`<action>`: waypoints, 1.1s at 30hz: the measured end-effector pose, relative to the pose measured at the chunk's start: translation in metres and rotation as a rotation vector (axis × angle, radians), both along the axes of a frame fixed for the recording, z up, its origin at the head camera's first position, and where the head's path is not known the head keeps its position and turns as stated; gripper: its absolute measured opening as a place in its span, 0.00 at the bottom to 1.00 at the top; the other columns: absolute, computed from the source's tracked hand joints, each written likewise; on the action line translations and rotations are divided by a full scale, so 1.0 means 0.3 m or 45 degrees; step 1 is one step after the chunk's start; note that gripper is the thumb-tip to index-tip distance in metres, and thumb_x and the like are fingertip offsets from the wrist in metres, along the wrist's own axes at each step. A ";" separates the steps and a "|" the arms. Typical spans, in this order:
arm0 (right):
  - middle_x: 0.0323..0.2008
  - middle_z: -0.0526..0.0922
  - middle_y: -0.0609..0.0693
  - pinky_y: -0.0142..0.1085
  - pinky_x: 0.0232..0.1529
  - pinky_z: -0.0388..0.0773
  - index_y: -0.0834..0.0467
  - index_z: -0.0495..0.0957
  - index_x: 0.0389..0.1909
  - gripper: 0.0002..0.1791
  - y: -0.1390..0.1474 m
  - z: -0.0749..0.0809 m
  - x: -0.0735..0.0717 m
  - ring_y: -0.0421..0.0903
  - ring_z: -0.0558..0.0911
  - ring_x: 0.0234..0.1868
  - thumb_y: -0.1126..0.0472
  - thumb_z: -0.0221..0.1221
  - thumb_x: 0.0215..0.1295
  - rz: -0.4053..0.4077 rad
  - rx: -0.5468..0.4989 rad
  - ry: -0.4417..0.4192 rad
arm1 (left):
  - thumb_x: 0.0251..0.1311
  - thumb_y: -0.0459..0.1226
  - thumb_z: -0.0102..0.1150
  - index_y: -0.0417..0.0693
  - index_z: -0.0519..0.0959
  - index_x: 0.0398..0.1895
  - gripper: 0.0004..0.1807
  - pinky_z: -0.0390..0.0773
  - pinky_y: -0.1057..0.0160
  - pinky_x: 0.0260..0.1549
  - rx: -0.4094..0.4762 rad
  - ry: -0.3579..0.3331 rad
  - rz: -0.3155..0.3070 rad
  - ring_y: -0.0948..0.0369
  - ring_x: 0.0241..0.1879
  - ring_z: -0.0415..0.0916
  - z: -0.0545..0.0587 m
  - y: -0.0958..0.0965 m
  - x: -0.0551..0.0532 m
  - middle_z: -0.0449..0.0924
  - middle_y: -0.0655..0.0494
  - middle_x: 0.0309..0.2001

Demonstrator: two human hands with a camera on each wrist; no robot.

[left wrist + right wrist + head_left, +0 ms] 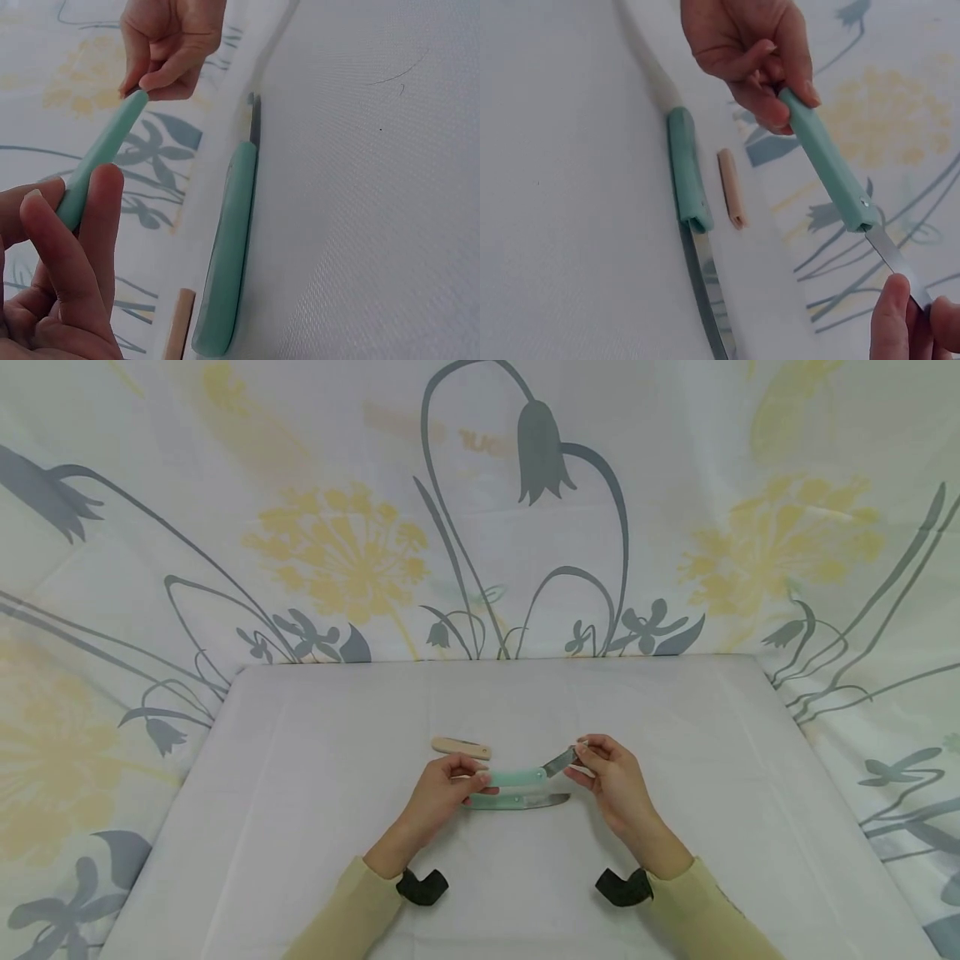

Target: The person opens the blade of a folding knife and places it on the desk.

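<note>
A folding knife with a mint-green handle (517, 778) is held above the table between both hands, its blade (558, 762) angled up from the handle. The left hand (452, 781) pinches the handle's butt end. With thumb and fingers, the right hand (613, 777) pinches the blade toward its tip, which the fingers hide. Below it, a second mint-green folding knife (684, 169) lies on the table, blade extended to the right. Farther back lies a beige folding knife (461, 747), folded, just beyond the left hand.
The white-covered table (315, 718) spreads out around the knives. A curtain (480, 527) with grey and yellow flowers rises behind its back edge and along both sides. Black straps (422, 888) sit at both wrists.
</note>
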State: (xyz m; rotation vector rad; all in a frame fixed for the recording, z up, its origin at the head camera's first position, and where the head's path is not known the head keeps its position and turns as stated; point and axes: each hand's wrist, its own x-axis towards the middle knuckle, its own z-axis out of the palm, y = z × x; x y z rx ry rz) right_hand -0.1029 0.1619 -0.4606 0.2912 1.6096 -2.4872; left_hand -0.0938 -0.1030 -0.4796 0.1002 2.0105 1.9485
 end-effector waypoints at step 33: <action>0.35 0.83 0.53 0.38 0.43 0.82 0.68 0.77 0.43 0.12 0.066 -0.059 0.005 0.45 0.83 0.37 0.64 0.65 0.66 0.150 0.477 0.085 | 0.67 0.32 0.61 0.37 0.81 0.50 0.12 0.76 0.62 0.35 -0.131 0.027 0.073 0.52 0.43 0.85 0.000 -0.045 -0.020 0.86 0.49 0.40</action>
